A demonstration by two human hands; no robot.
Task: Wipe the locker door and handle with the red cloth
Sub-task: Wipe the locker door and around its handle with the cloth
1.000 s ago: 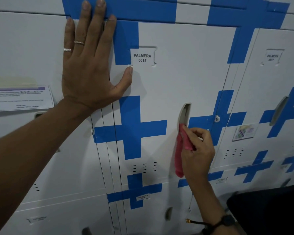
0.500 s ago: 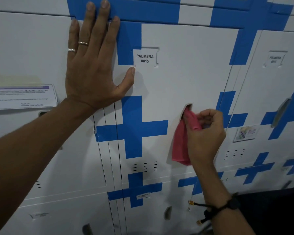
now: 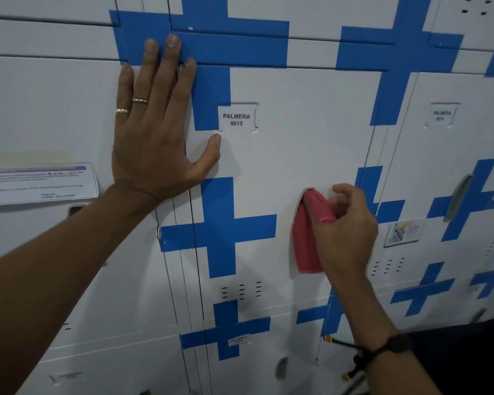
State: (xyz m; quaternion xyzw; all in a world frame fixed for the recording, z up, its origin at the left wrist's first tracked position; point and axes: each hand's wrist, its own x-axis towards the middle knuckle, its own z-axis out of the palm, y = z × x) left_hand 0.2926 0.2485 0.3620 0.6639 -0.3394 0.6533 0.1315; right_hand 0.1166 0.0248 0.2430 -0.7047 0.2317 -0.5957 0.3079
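Observation:
The white locker door [image 3: 297, 143] labelled PALMERA 0015 fills the middle of the head view, crossed by blue tape. Its recessed handle slot [image 3: 302, 195] sits at mid-height on the right side, mostly covered. My right hand [image 3: 345, 232] grips the red cloth [image 3: 307, 240] and presses its top end into the slot; the rest of the cloth hangs down the door. My left hand [image 3: 154, 124] lies flat with fingers spread on the door's upper left edge and the neighbouring locker, two rings on it.
More white lockers with blue tape crosses surround the door. A paper notice [image 3: 37, 182] is stuck on the left locker. The right-hand locker has its own handle slot [image 3: 458, 195] and a small sticker [image 3: 404, 232]. Something dark [image 3: 468, 352] fills the lower right corner.
My right hand has moved up from below the handle slot, carrying the red cloth into the slot. My left hand has stayed flat in the same place on the door.

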